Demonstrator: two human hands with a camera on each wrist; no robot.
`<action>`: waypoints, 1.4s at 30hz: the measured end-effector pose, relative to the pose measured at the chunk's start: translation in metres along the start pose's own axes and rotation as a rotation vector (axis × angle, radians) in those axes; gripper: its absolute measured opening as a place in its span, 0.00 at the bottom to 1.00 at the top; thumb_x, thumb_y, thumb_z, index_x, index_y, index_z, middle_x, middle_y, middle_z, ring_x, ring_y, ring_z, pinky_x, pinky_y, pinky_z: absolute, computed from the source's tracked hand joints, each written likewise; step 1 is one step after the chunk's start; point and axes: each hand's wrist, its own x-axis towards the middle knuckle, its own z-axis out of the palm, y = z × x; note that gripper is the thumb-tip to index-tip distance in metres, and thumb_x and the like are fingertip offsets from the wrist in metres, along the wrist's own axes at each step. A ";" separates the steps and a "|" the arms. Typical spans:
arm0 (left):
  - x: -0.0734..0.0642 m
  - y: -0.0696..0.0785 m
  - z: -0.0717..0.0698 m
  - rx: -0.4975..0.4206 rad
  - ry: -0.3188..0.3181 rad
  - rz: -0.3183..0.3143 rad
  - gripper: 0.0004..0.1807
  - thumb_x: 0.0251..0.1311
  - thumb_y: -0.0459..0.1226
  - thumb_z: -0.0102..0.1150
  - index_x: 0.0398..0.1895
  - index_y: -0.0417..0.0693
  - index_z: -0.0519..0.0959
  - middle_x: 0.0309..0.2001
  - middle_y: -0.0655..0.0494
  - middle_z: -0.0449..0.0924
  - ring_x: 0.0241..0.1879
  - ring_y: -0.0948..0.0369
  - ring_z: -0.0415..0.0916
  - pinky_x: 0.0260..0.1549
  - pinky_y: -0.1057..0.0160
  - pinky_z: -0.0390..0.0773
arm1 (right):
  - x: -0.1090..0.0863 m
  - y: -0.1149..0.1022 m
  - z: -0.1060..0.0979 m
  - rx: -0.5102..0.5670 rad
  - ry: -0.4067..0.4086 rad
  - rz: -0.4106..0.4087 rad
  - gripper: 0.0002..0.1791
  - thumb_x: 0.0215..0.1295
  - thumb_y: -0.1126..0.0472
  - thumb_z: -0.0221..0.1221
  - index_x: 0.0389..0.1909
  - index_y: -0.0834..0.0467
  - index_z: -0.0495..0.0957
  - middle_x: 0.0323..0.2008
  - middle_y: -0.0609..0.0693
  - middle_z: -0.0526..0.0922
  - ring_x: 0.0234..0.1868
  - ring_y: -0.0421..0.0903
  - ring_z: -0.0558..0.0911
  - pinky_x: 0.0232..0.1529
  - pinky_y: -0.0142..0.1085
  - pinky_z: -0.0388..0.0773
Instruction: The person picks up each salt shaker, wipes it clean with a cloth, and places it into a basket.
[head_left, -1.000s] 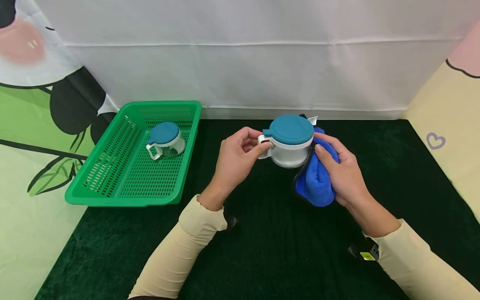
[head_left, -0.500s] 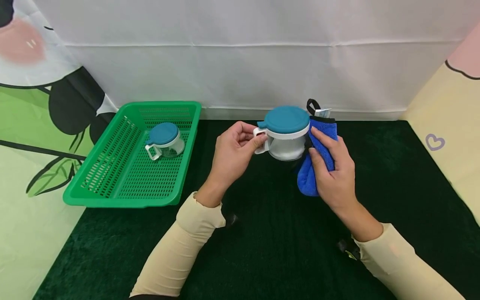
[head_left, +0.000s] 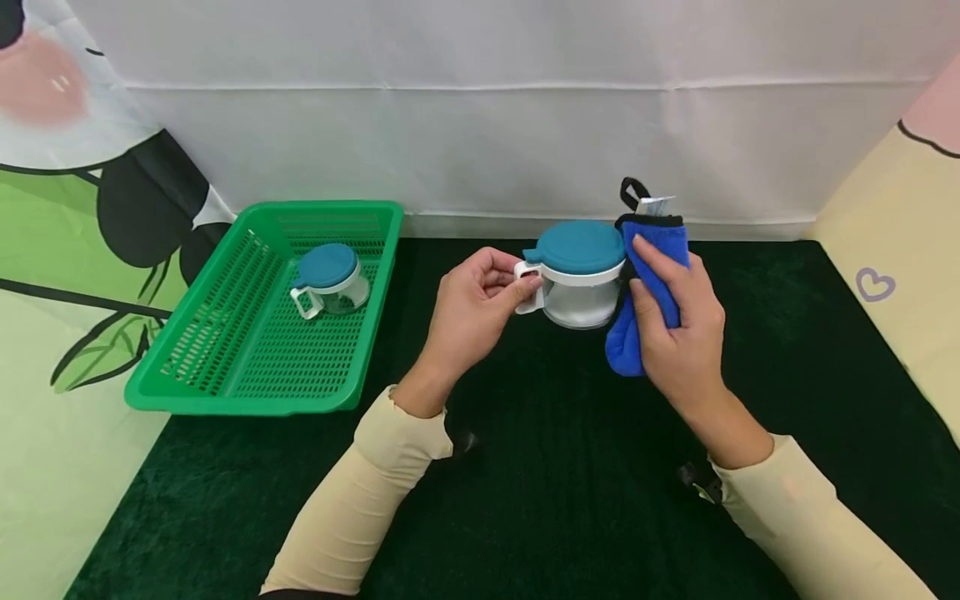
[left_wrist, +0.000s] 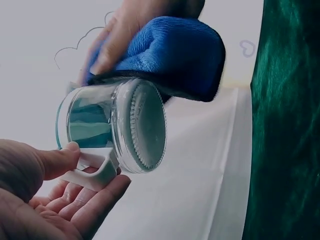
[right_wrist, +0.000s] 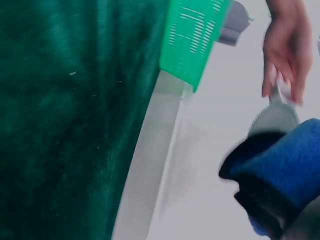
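Observation:
A clear glass seasoning jar [head_left: 580, 302] with a blue lid and a white handle is held up over the dark green cloth. My left hand [head_left: 476, 312] pinches its handle between thumb and fingers. In the left wrist view the glass base of the jar [left_wrist: 147, 127] faces the camera. My right hand [head_left: 682, 333] grips a folded blue towel [head_left: 652, 250] with black edging and a hanging loop. The towel lies along the right side of the jar, thumb and forefinger across it. In the right wrist view the towel [right_wrist: 285, 165] partly covers the jar.
A green plastic basket [head_left: 243, 404] stands at the left with a second, similar jar [head_left: 341, 292] inside it. Dark green cloth [head_left: 570, 483] covers the table. A white sheet [head_left: 480, 150] hangs right behind, and printed panels flank both sides.
The towel has swung upright against the jar, its loop now above the lid, and my right hand has moved up with it. The jar rose slightly, then dipped; my left hand keeps its handle.

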 end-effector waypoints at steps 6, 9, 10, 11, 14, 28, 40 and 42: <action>0.000 0.000 0.001 -0.008 0.004 0.008 0.11 0.69 0.36 0.67 0.47 0.39 0.80 0.41 0.49 0.87 0.40 0.58 0.87 0.46 0.62 0.85 | 0.000 -0.010 -0.002 -0.022 -0.007 -0.024 0.18 0.74 0.65 0.59 0.62 0.57 0.82 0.60 0.60 0.78 0.57 0.49 0.77 0.58 0.38 0.76; 0.001 0.002 0.000 -0.010 0.022 0.002 0.11 0.68 0.35 0.67 0.46 0.38 0.80 0.41 0.49 0.87 0.40 0.58 0.87 0.46 0.61 0.85 | -0.006 -0.018 0.003 -0.099 -0.014 -0.144 0.16 0.74 0.59 0.61 0.58 0.58 0.84 0.61 0.64 0.76 0.60 0.55 0.76 0.61 0.44 0.75; 0.001 0.002 -0.001 -0.008 0.024 0.000 0.11 0.68 0.36 0.67 0.46 0.39 0.80 0.41 0.49 0.87 0.39 0.58 0.87 0.46 0.61 0.85 | -0.007 -0.018 0.003 -0.115 -0.016 -0.160 0.16 0.74 0.58 0.60 0.58 0.59 0.84 0.61 0.65 0.76 0.60 0.55 0.76 0.61 0.45 0.75; 0.001 0.002 -0.001 -0.007 0.024 0.000 0.11 0.68 0.36 0.68 0.46 0.39 0.80 0.41 0.49 0.87 0.39 0.58 0.87 0.46 0.61 0.85 | -0.006 -0.018 0.004 -0.115 -0.013 -0.152 0.16 0.74 0.60 0.60 0.58 0.60 0.84 0.60 0.66 0.76 0.60 0.55 0.76 0.61 0.44 0.75; 0.000 0.003 -0.001 -0.006 0.012 -0.002 0.11 0.68 0.36 0.68 0.46 0.39 0.80 0.40 0.50 0.87 0.39 0.58 0.87 0.45 0.61 0.85 | 0.000 -0.016 0.000 -0.072 -0.011 -0.062 0.18 0.73 0.70 0.58 0.61 0.63 0.81 0.58 0.68 0.76 0.56 0.49 0.76 0.57 0.36 0.74; 0.000 0.008 0.000 -0.029 0.041 0.025 0.11 0.67 0.35 0.69 0.46 0.38 0.80 0.40 0.50 0.87 0.38 0.58 0.87 0.45 0.61 0.85 | 0.000 -0.009 0.003 -0.127 0.025 -0.135 0.16 0.74 0.63 0.59 0.59 0.60 0.83 0.62 0.66 0.74 0.61 0.56 0.75 0.61 0.46 0.75; -0.001 0.010 0.000 -0.015 0.046 0.027 0.11 0.67 0.36 0.69 0.46 0.39 0.80 0.39 0.50 0.88 0.38 0.59 0.87 0.45 0.61 0.85 | -0.008 -0.008 0.008 -0.260 0.007 -0.372 0.16 0.78 0.51 0.57 0.55 0.54 0.84 0.62 0.61 0.74 0.59 0.64 0.71 0.63 0.52 0.69; 0.000 0.009 0.000 -0.013 0.039 0.025 0.11 0.67 0.36 0.69 0.46 0.38 0.80 0.39 0.51 0.88 0.39 0.59 0.87 0.45 0.62 0.85 | -0.007 -0.006 0.007 -0.263 0.010 -0.376 0.15 0.77 0.52 0.57 0.55 0.54 0.84 0.62 0.61 0.75 0.59 0.64 0.72 0.63 0.53 0.69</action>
